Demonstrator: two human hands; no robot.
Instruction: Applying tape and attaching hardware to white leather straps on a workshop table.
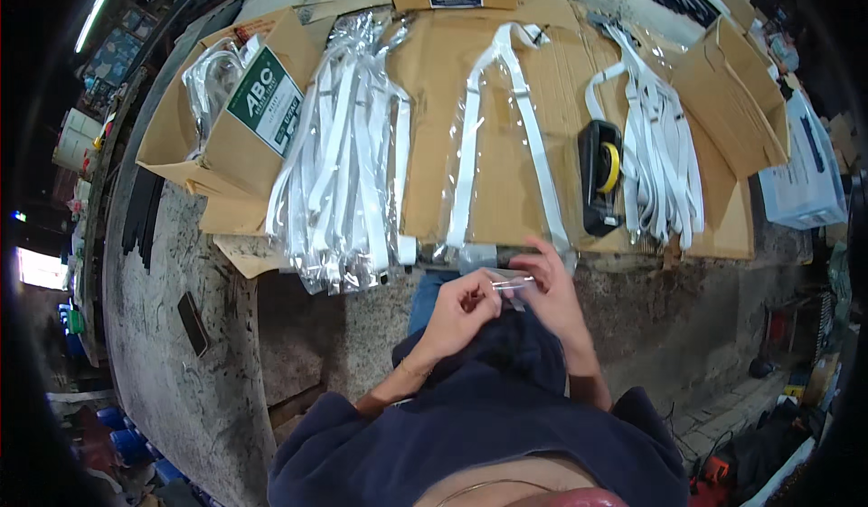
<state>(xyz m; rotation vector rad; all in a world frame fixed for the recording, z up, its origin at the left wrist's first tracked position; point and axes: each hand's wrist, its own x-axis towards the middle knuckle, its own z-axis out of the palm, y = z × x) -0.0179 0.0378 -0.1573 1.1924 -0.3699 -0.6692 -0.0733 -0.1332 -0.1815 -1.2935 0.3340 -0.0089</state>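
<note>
A pair of white suspenders (464, 159) lies spread in an upside-down V inside a clear plastic bag (495, 181), on flat cardboard in front of me. At the cardboard's near edge, my left hand (461, 315) is closed, its thumb and forefinger pinching a clear piece of plastic (514, 283). My right hand (553, 301) grips the other side of that plastic with thumb and forefinger, its remaining fingers raised. Whether this plastic belongs to the bag is hidden by my hands.
Bagged white suspenders (348, 154) pile up at left, beside a cardboard box (244, 168) with plastic packs. At right are a black tape dispenser (597, 181), loose white straps (655, 154), an open carton (732, 91) and a clear plastic bin (805, 177). A phone (193, 323) lies far left.
</note>
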